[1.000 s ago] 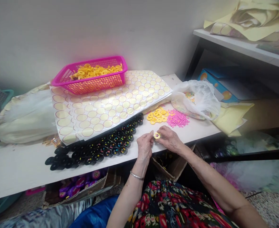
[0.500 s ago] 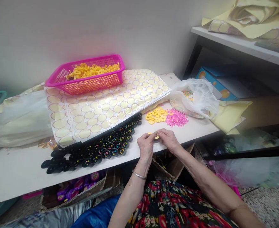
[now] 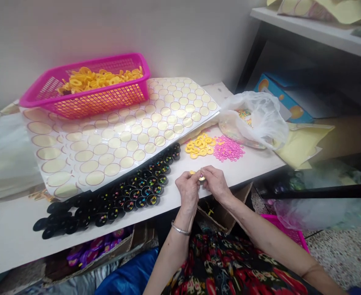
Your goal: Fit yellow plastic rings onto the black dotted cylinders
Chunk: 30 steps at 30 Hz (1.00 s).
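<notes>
Over the table's front edge, my left hand (image 3: pixel 188 187) and my right hand (image 3: pixel 216 182) meet with fingers pinched together. Between their fingertips is a small yellow ring piece (image 3: pixel 202 178), mostly covered, with a tiny pink spot showing at it. Just beyond my hands lie a loose pile of yellow ring pieces (image 3: pixel 199 146) and a heap of small pink beads (image 3: pixel 229 149). To the left stand rows of small round black cups (image 3: pixel 128 191), many with coloured bits inside. Their far-left end is dark and hard to make out.
A pink basket (image 3: pixel 99 100) of yellow pieces rests on sheets of round stickers (image 3: pixel 131 137). A clear plastic bag (image 3: pixel 254 119) with small coloured bits sits right of the beads. Below the table are cardboard boxes (image 3: pixel 127 250); a shelf (image 3: pixel 315 32) is at the right.
The camera view has shifted, so the basket and black cups appear farther left. Both hands stay together at the yellow ring piece, with only slight finger movement; a pink spot now shows there.
</notes>
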Available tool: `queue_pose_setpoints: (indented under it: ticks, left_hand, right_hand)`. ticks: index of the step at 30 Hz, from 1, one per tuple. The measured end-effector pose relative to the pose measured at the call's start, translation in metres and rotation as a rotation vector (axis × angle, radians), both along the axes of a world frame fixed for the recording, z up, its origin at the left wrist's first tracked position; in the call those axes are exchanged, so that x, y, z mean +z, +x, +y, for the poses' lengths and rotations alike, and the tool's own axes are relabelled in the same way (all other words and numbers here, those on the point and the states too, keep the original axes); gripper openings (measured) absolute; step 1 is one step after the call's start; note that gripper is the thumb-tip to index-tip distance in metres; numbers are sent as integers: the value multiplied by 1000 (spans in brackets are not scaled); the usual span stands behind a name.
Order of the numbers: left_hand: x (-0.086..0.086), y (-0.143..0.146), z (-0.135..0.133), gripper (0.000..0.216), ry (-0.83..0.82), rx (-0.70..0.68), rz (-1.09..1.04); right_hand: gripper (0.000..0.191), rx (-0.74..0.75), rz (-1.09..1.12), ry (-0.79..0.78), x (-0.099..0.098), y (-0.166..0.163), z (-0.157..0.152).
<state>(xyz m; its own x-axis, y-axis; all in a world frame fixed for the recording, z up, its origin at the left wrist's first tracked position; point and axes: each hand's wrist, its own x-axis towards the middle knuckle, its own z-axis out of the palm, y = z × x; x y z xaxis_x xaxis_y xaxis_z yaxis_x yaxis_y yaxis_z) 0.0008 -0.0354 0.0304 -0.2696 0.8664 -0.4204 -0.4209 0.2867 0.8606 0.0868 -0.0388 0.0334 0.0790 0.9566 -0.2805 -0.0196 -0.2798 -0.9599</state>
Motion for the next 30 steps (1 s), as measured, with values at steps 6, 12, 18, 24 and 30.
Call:
queue_pose_setpoints:
  ticks: [6, 12, 18, 24, 30]
  left_hand:
    - [-2, -2, 2, 31, 18, -49, 58]
    - [1, 1, -2, 34, 90, -75, 155]
    - [-3, 2, -3, 34, 86, -48, 266]
    - [-14, -1, 0, 35, 88, -58, 354]
    - [-5, -2, -2, 36, 82, -88, 272]
  right_hand:
    - [27, -23, 45, -40, 0, -3, -3]
    - [29, -47, 11, -42, 4, -7, -4]
    - [30, -67, -61, -15, 7, -9, -1]
    - [28, -26, -150, 27, 1, -7, 4]
    - [31, 11, 4, -42, -1, -4, -3]
